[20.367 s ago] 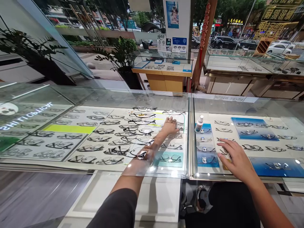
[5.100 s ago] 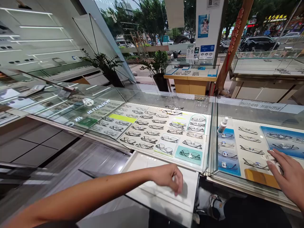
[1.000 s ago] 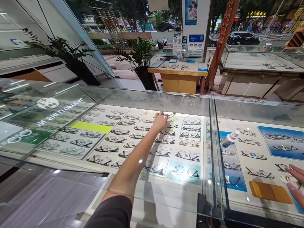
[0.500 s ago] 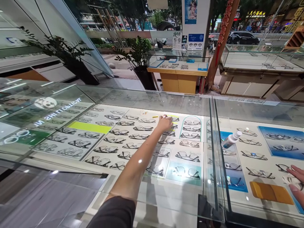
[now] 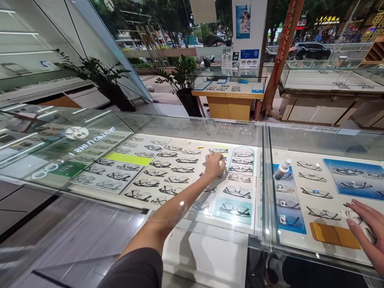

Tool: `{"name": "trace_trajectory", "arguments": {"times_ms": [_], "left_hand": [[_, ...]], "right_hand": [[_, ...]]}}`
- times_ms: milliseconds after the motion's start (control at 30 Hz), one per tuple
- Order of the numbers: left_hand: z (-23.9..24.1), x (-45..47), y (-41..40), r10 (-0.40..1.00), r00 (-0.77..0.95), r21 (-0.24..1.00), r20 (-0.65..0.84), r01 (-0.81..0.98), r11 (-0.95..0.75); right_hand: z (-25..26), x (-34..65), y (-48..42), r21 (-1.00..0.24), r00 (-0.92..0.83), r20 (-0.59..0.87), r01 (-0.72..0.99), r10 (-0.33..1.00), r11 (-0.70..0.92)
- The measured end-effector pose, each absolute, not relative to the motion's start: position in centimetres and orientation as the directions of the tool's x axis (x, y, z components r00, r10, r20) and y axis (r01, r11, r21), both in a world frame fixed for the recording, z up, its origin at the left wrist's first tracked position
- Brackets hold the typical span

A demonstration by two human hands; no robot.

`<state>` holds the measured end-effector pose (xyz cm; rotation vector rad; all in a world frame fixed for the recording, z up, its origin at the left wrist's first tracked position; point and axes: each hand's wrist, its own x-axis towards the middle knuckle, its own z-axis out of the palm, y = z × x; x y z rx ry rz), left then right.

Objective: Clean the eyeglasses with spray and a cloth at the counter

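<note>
Working lightly should spare thin dark-framed clear-lens eyeglasses (image 5: 218,151), lying just beyond left hand (image 5: 214,165) on white surface (image 5: 203,154); left hand curled (grip hidden, cannot tell); right hand (image 5: 372,219) touches crumpled white cloth (image 5: 351,215).

most eyeglasses (image 5: 218,150) are dark, the bottle (image 5: 282,170) white, the strip (image 5: 129,158) yellow-green

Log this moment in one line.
Left hand: among dark-framed eyeglasses inside clear glass display case, grip unclear | Right hand: on crumpled white cloth | Nearby: mustard rectangular case, white plastic bottle
</note>
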<state>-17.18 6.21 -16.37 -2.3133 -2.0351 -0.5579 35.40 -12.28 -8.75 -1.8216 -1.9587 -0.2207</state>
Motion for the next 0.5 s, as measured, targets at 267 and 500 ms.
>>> {"name": "trace_trajectory", "arguments": {"times_ms": [267, 500], "left_hand": [[-15.2, -13.5, -4.3, 0.93, 0.323, 0.279, 0.176, 0.89, -0.362], [-5.5, -14.0, -15.6, 0.749, 0.456, 0.491, -0.481, 0.848, -0.2]], "right_hand": [[-9.3, 34.4, -11.1, -0.196, -0.1, 0.397, 0.962, 0.912, 0.191], [-8.2, 32.8, -10.8, -0.15, -0.082, 0.575, 0.968, 0.814, 0.203]]}}
